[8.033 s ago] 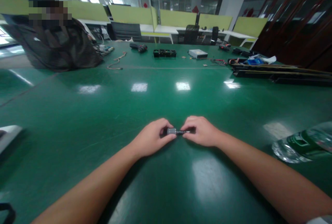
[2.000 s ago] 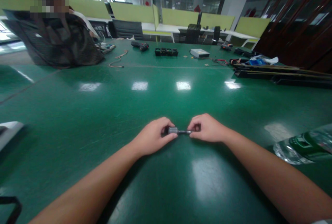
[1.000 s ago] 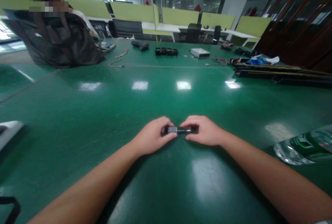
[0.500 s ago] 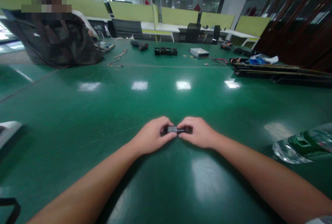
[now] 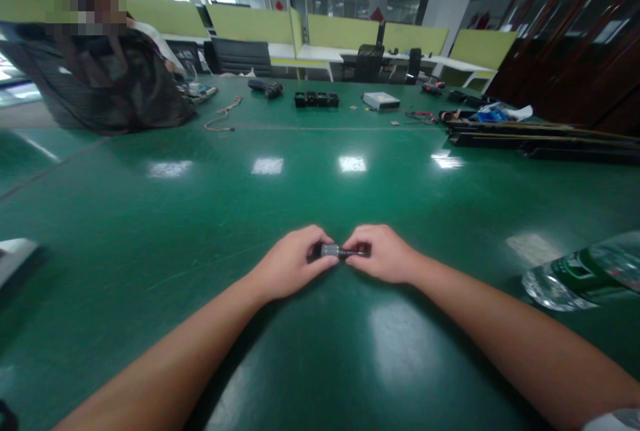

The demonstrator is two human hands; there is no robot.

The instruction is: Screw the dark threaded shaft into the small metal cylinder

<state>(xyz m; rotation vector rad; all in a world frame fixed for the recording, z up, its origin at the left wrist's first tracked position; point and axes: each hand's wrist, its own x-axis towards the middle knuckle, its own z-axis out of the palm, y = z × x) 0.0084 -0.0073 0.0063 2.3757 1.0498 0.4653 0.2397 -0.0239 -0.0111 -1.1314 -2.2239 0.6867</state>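
Observation:
Low over the green table [image 5: 300, 191], my two hands meet around a small dark cylindrical piece with a grey band [image 5: 330, 250]. My left hand [image 5: 295, 261] pinches its wider, grey-banded end between thumb and fingers. A thinner dark rod [image 5: 346, 253] reaches from that piece to the right. My right hand [image 5: 383, 254] is closed on the rod's right end. The fingers partly hide both ends, and I cannot tell whether rod and cylinder are one piece.
A clear plastic bottle with a green label [image 5: 580, 274] lies at the right. A big dark bag [image 5: 115, 84] stands back left, a person behind it. Farther back are a black block [image 5: 317, 99], a silver box [image 5: 381, 100] and long black strips [image 5: 545, 141].
The camera view has shifted slightly. Both hands keep their hold, and slightly more of the thin rod seems to show between them.

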